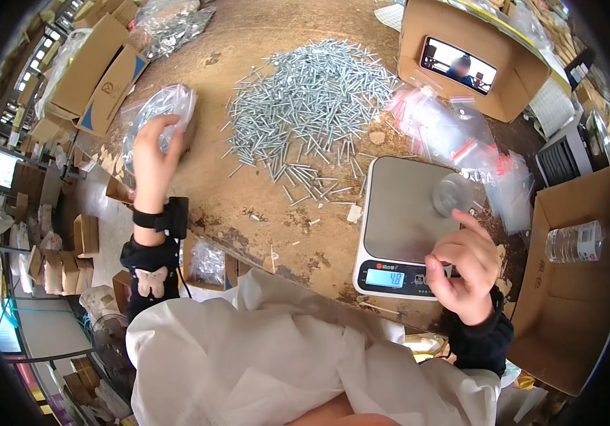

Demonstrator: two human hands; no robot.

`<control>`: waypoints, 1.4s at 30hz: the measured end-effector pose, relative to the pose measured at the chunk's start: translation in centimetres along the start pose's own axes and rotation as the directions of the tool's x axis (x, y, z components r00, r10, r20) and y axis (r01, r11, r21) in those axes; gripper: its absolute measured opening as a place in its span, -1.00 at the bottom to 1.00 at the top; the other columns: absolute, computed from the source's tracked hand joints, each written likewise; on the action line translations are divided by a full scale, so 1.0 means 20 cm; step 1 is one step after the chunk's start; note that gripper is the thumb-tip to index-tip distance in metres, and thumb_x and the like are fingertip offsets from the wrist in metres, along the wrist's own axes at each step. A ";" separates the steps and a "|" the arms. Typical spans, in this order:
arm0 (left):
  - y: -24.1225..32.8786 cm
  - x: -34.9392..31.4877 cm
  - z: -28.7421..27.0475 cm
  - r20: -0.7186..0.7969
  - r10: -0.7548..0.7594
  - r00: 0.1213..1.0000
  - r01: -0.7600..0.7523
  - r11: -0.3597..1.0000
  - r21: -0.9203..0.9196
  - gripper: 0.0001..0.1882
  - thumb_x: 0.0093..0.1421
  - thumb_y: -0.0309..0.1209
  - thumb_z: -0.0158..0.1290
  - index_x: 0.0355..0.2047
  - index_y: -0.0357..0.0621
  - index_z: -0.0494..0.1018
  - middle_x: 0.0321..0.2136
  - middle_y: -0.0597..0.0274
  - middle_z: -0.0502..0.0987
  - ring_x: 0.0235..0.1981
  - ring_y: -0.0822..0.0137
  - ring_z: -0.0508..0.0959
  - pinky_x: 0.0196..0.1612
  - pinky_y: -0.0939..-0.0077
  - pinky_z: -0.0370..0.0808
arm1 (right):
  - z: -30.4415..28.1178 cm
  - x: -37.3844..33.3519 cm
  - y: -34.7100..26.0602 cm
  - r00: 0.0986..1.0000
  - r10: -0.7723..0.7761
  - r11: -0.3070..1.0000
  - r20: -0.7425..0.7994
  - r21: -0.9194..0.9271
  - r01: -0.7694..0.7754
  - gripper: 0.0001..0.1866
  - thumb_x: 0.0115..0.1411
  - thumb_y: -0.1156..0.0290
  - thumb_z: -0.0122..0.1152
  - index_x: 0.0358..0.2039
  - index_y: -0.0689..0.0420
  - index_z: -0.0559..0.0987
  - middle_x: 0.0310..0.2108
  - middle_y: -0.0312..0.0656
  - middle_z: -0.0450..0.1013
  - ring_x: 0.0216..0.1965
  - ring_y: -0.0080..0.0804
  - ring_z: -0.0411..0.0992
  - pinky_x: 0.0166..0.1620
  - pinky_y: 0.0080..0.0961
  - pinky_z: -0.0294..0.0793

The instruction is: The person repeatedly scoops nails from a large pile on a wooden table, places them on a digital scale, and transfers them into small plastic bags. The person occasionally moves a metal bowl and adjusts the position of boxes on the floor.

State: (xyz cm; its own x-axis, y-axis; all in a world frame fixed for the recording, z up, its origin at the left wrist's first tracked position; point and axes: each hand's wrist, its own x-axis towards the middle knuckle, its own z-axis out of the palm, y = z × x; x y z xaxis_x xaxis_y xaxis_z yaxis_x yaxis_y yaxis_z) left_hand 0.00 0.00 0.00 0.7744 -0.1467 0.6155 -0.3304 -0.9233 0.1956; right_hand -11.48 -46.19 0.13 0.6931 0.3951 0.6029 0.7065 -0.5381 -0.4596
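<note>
My left hand (157,153) rests against a clear plastic zip bag (165,103) at the left of the table, its fingers loosely bent and thumb apart. What the bag holds is hard to make out. My right hand (466,264) hovers at the front right corner of a digital scale (397,234), index finger stretched out, thumb apart, nothing in it. A small clear round cup (452,194) stands on the scale's steel plate, just beyond that fingertip. A large heap of silvery screws or nails (312,99) lies in the middle of the table, left of and beyond the scale.
Loose zip bags with red edges (461,135) lie right of the heap. A phone (458,65) leans inside a cardboard box (518,78) at the back right. Another box (568,298) with a plastic bottle (573,242) stands at the right. Cartons (109,89) sit far left.
</note>
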 end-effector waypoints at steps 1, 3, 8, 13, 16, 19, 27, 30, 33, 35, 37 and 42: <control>0.08 0.01 0.04 -0.036 0.122 0.992 -0.120 0.991 0.062 -0.85 0.12 -0.52 0.14 -0.26 -0.21 0.53 -0.30 0.06 0.60 -0.26 0.02 0.58 -0.13 0.26 0.48 | -0.01 0.00 0.01 1.000 0.001 1.000 -0.015 -0.018 -0.001 -0.89 -0.01 0.51 0.30 -0.46 0.09 0.53 -0.50 -0.22 0.49 -0.43 -0.24 0.49 0.05 -0.11 0.48; 0.20 0.02 0.05 0.193 0.072 0.979 -0.046 0.989 -0.138 -0.76 0.11 -0.62 0.13 -0.17 -0.23 0.53 -0.32 0.14 0.57 -0.29 0.28 0.58 -0.18 0.46 0.49 | 0.03 0.01 -0.02 0.997 0.027 0.999 -0.076 -0.020 -0.029 -0.90 -0.01 0.53 0.28 -0.46 0.11 0.52 -0.49 -0.21 0.48 -0.42 -0.24 0.48 0.02 -0.13 0.48; 0.50 0.17 0.30 0.305 0.486 0.819 -0.403 0.866 -0.297 -0.49 -0.05 -0.77 -0.04 -0.08 -0.11 0.52 -0.15 0.10 0.53 -0.09 0.06 0.54 -0.05 0.28 0.48 | 0.01 0.03 0.01 0.990 0.044 0.994 -0.136 -0.094 -0.057 -0.90 0.00 0.56 0.25 -0.43 0.15 0.52 -0.46 -0.19 0.49 -0.37 -0.20 0.48 -0.05 -0.16 0.49; 0.63 0.32 0.55 0.426 0.682 0.594 -0.594 0.729 -0.340 -0.24 -0.17 -0.68 0.13 0.13 0.03 0.34 0.05 0.16 0.41 0.10 0.06 0.41 0.13 0.13 0.33 | 0.00 0.03 0.04 0.988 0.052 0.994 -0.143 -0.090 -0.066 -0.91 0.03 0.56 0.24 -0.41 0.16 0.54 -0.44 -0.18 0.50 -0.37 -0.19 0.49 -0.05 -0.15 0.50; 0.71 0.37 0.57 0.584 0.654 0.480 -0.650 0.713 -0.264 -0.15 -0.26 -0.62 0.23 0.15 0.06 0.30 0.03 0.16 0.38 0.09 0.06 0.40 0.14 0.07 0.31 | 0.00 0.02 0.04 0.989 0.038 0.993 -0.143 -0.102 -0.053 -0.91 0.03 0.55 0.24 -0.41 0.13 0.55 -0.48 -0.21 0.50 -0.40 -0.20 0.51 -0.06 -0.15 0.52; 0.75 0.36 0.60 0.603 0.643 0.473 -0.692 0.695 -0.198 -0.22 -0.28 -0.60 0.26 0.06 0.06 0.34 -0.12 0.17 0.39 -0.04 0.08 0.47 -0.01 0.15 0.41 | 0.02 0.01 0.04 0.992 0.002 0.997 -0.127 -0.079 -0.012 -0.91 0.02 0.53 0.27 -0.42 0.11 0.55 -0.51 -0.22 0.50 -0.44 -0.22 0.52 -0.11 -0.20 0.56; 0.72 0.41 0.62 0.604 0.618 0.503 -0.521 0.774 -0.359 -0.56 -0.18 -0.57 0.24 -0.25 0.01 0.39 -0.31 0.21 0.39 -0.25 0.05 0.52 -0.27 0.20 0.47 | 0.02 0.00 0.03 0.995 -0.051 0.997 -0.081 -0.069 0.045 -0.91 0.02 0.53 0.28 -0.43 0.11 0.54 -0.50 -0.24 0.48 -0.47 -0.24 0.50 -0.15 -0.25 0.57; 0.71 0.40 0.62 0.592 0.576 0.564 -0.449 0.815 -0.366 -0.66 -0.13 -0.50 0.21 -0.29 -0.01 0.42 -0.34 0.23 0.43 -0.26 0.05 0.52 -0.27 0.21 0.47 | 0.01 0.00 0.03 0.995 -0.059 0.996 -0.086 -0.076 0.052 -0.90 0.02 0.53 0.28 -0.43 0.11 0.54 -0.50 -0.23 0.48 -0.46 -0.23 0.50 -0.16 -0.26 0.57; 0.71 0.36 0.64 0.538 0.523 0.661 -0.447 0.850 -0.278 -0.69 -0.13 -0.46 0.21 -0.31 -0.02 0.45 -0.36 0.22 0.49 -0.27 0.06 0.54 -0.25 0.24 0.49 | 0.02 0.01 0.04 0.993 -0.065 0.996 -0.099 -0.073 0.058 -0.90 0.01 0.53 0.28 -0.43 0.12 0.54 -0.50 -0.23 0.48 -0.46 -0.22 0.49 -0.17 -0.27 0.57; 0.72 0.33 0.64 0.496 0.499 0.710 -0.436 0.866 -0.246 -0.69 -0.13 -0.45 0.21 -0.31 -0.03 0.47 -0.36 0.21 0.52 -0.27 0.06 0.55 -0.24 0.26 0.50 | 0.01 0.01 0.04 0.993 -0.064 0.995 -0.097 -0.076 0.057 -0.90 0.01 0.54 0.28 -0.43 0.12 0.54 -0.50 -0.22 0.48 -0.46 -0.21 0.49 -0.17 -0.27 0.56; 0.73 0.31 0.65 0.469 0.482 0.740 -0.425 0.876 -0.229 -0.70 -0.12 -0.45 0.20 -0.30 -0.03 0.47 -0.35 0.20 0.54 -0.28 0.05 0.55 -0.23 0.27 0.50 | 0.01 0.01 0.04 0.994 -0.057 0.995 -0.088 -0.087 0.049 -0.89 0.00 0.54 0.28 -0.43 0.12 0.55 -0.51 -0.22 0.47 -0.46 -0.21 0.49 -0.17 -0.27 0.56; 0.73 0.32 0.63 0.417 0.439 0.796 -0.312 0.888 -0.338 -0.74 -0.08 -0.50 0.17 -0.32 -0.07 0.45 -0.35 0.19 0.53 -0.34 0.08 0.56 -0.30 0.29 0.48 | 0.02 0.00 0.05 0.995 -0.052 0.996 -0.090 -0.083 0.044 -0.89 -0.02 0.54 0.28 -0.43 0.12 0.55 -0.52 -0.23 0.47 -0.48 -0.22 0.48 -0.17 -0.27 0.56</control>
State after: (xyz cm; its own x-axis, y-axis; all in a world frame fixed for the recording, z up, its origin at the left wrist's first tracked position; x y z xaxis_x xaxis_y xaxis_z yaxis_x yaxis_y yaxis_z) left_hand 6.93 -18.79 -2.79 0.6965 -0.6697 0.2577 -0.7175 -0.6541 0.2394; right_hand -10.72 -46.38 -0.48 0.6401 0.3535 0.6821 0.7221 -0.5800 -0.3770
